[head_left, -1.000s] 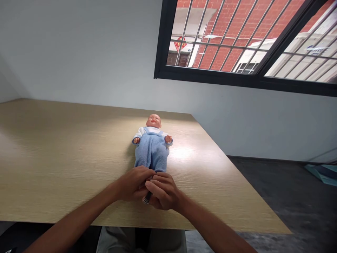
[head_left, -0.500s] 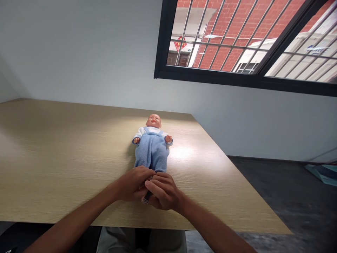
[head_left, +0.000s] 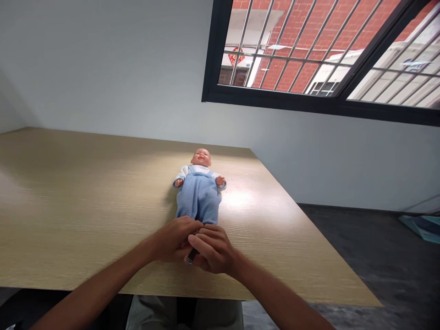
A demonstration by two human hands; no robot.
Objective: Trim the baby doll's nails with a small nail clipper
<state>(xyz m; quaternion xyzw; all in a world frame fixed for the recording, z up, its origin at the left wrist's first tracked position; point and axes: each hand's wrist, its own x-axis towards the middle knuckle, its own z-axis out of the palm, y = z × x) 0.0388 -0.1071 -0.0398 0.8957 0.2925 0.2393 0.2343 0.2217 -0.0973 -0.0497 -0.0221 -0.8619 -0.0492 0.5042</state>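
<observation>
A baby doll (head_left: pixel 199 192) in blue fleece overalls and a white shirt lies on its back on the wooden table (head_left: pixel 85 192), head pointing away from me. My left hand (head_left: pixel 173 239) and my right hand (head_left: pixel 213 250) are pressed together at the doll's feet, which they hide. Both hands have curled fingers. Between them shows a small dark object (head_left: pixel 191 257) that I cannot make out, perhaps a shoe or sock.
A grey wall stands behind the table, with a black-framed barred window (head_left: pixel 309 55) at the upper right. The table's right edge drops to a dark floor (head_left: pixel 378 256). A teal object (head_left: pixel 422 227) lies on the floor at the far right.
</observation>
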